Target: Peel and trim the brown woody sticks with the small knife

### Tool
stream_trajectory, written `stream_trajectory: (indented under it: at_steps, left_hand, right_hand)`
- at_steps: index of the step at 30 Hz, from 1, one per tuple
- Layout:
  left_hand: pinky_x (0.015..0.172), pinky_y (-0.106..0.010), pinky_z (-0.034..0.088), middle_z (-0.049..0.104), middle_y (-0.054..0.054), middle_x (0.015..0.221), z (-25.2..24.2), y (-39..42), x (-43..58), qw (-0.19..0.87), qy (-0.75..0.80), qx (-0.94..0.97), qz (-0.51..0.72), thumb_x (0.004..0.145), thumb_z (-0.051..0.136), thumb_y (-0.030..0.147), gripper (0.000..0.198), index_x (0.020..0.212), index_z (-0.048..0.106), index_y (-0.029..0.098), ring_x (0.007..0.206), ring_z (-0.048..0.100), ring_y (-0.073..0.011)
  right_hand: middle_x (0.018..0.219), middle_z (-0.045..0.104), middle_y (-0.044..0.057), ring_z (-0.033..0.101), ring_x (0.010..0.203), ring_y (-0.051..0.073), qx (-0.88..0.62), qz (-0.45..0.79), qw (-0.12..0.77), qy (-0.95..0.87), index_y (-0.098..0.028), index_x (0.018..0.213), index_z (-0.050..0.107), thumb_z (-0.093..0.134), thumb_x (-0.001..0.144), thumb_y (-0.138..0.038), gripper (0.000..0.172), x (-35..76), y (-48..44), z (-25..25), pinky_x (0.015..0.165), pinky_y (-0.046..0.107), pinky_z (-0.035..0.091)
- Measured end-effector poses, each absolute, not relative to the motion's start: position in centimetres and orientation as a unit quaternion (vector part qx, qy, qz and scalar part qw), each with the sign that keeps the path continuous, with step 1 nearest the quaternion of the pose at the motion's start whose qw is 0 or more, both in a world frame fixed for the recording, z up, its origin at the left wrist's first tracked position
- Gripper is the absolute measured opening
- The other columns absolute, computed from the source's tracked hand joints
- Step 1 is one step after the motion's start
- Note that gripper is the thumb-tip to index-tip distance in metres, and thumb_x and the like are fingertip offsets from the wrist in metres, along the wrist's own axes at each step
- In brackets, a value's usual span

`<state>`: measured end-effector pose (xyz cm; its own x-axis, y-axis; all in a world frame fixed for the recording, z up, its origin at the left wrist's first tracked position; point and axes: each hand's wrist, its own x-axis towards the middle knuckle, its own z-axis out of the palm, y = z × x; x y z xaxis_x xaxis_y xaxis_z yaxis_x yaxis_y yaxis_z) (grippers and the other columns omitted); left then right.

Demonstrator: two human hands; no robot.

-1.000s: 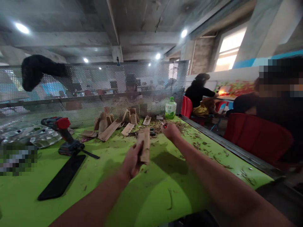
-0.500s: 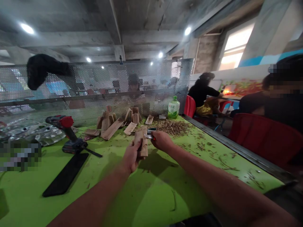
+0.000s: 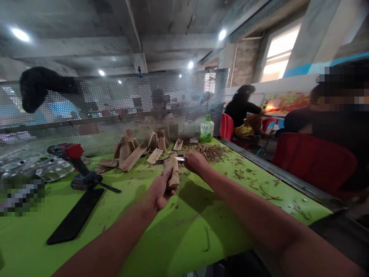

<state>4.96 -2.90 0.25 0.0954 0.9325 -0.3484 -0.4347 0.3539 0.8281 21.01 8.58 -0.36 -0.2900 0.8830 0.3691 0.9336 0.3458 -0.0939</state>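
My left hand (image 3: 160, 191) is closed round a tan, block-shaped piece (image 3: 173, 176), thumb on its face, holding it tilted above the green table. My right hand (image 3: 197, 162) is closed on a knife (image 3: 180, 158); its bright blade lies against the upper right edge of the piece, and its handle is mostly hidden by the fingers. Just behind the hands is a heap of thin brown shavings (image 3: 211, 152). Similar tan pieces (image 3: 133, 157) lie and lean at the back, left of the heap.
A cordless drill (image 3: 75, 165) stands at left behind a flat black strip (image 3: 76, 217). Clear plastic packaging (image 3: 54, 167) lies beyond it. A green bottle (image 3: 206, 129) stands before the perforated metal screen (image 3: 115, 111). People sit to the right near red chairs (image 3: 314, 161).
The view has shifted slightly, moving the scene left. The tan piece has turned a little in my left hand, and the blade now sits higher along its edge.
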Motion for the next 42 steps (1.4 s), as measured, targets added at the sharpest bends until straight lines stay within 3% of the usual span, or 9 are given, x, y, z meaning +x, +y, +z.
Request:
stream_trajectory:
  at_steps: [3, 5, 8, 13, 17, 24, 33, 42]
  left_hand:
    - [0.037, -0.018, 0.034, 0.066, -0.001, 0.070, 0.1, -5.3, 6.0, 0.673, 0.438, 0.377, 0.462, 0.084, 0.071, 0.042, 0.033, 0.101, 0.061, 0.017, 0.047, 0.055, -0.0100]
    - [0.048, -0.021, 0.045, 0.071, -0.006, 0.085, -0.4, -6.9, 6.7, 0.703, 0.362, 0.454, 0.412, 0.076, 0.079, 0.044, 0.046, 0.107, 0.063, 0.014, 0.060, 0.063, -0.0133]
    - [0.060, -0.022, 0.052, 0.070, -0.007, 0.089, -1.3, -7.2, 6.8, 0.714, 0.335, 0.428, 0.442, 0.072, 0.083, 0.041, 0.054, 0.113, 0.061, 0.014, 0.069, 0.065, -0.0137]
    - [0.037, -0.019, 0.040, 0.061, 0.001, 0.070, -1.3, -3.7, 4.7, 0.659, 0.404, 0.295, 0.562, 0.085, 0.070, 0.035, 0.028, 0.103, 0.057, 0.017, 0.050, 0.055, -0.0102]
    - [0.033, -0.018, 0.037, 0.059, 0.004, 0.065, -1.0, -2.6, 4.3, 0.615, 0.433, 0.300, 0.586, 0.083, 0.072, 0.033, 0.028, 0.101, 0.057, 0.019, 0.046, 0.054, -0.0099]
    - [0.034, -0.018, 0.037, 0.060, 0.005, 0.065, -1.6, -2.6, 4.7, 0.609, 0.395, 0.334, 0.602, 0.072, 0.082, 0.038, 0.044, 0.105, 0.060, 0.018, 0.044, 0.055, -0.0090]
    - [0.030, -0.019, 0.034, 0.056, 0.005, 0.064, -1.1, -3.6, 5.0, 0.590, 0.392, 0.407, 0.576, 0.070, 0.081, 0.049, 0.060, 0.116, 0.058, 0.018, 0.044, 0.054, -0.0100]
    - [0.031, -0.018, 0.035, 0.060, 0.004, 0.068, -0.4, -3.3, 4.5, 0.556, 0.400, 0.408, 0.603, 0.065, 0.083, 0.052, 0.061, 0.108, 0.057, 0.018, 0.042, 0.052, -0.0086]
  right_hand:
    - [0.086, 0.073, 0.015, 0.067, 0.083, 0.023, -0.647, -0.010, 0.198, -0.736, -0.014, 0.093, 0.074, 0.053, 0.086, -0.025, 0.025, 23.3, 9.8, -0.1, 0.073, 0.026, 0.046]
    - [0.085, 0.073, 0.018, 0.068, 0.083, 0.025, -0.699, 0.009, 0.202, -0.686, -0.011, 0.095, 0.075, 0.054, 0.085, -0.023, 0.026, 26.0, 10.5, 0.1, 0.072, 0.029, 0.047]
    - [0.090, 0.072, 0.018, 0.067, 0.078, 0.024, -0.736, 0.005, 0.243, -0.632, -0.011, 0.102, 0.073, 0.044, 0.091, -0.026, 0.034, 28.9, 10.8, 0.5, 0.066, 0.028, 0.044]
    - [0.073, 0.068, 0.007, 0.058, 0.066, 0.016, -0.639, 0.031, 0.362, -0.678, -0.015, 0.086, 0.072, 0.047, 0.088, -0.029, 0.029, 26.3, 9.4, 0.5, 0.060, 0.024, 0.035]
    - [0.068, 0.065, 0.003, 0.052, 0.062, 0.014, -0.538, -0.001, 0.325, -0.778, -0.018, 0.074, 0.068, 0.050, 0.081, -0.023, 0.020, 22.4, 6.8, 0.1, 0.058, 0.024, 0.030]
    - [0.079, 0.071, 0.008, 0.058, 0.066, 0.017, -0.515, -0.067, 0.228, -0.824, -0.019, 0.085, 0.070, 0.050, 0.085, -0.026, 0.021, 19.9, 3.9, 0.5, 0.057, 0.027, 0.026]
    - [0.079, 0.072, 0.007, 0.060, 0.069, 0.017, -0.546, -0.071, 0.237, -0.800, -0.019, 0.085, 0.070, 0.046, 0.088, -0.025, 0.025, 21.3, 4.5, 1.4, 0.059, 0.026, 0.030]
    - [0.082, 0.073, 0.008, 0.061, 0.068, 0.017, -0.537, -0.075, 0.211, -0.813, -0.020, 0.090, 0.071, 0.047, 0.088, -0.027, 0.025, 20.4, 3.9, 1.1, 0.061, 0.025, 0.031]
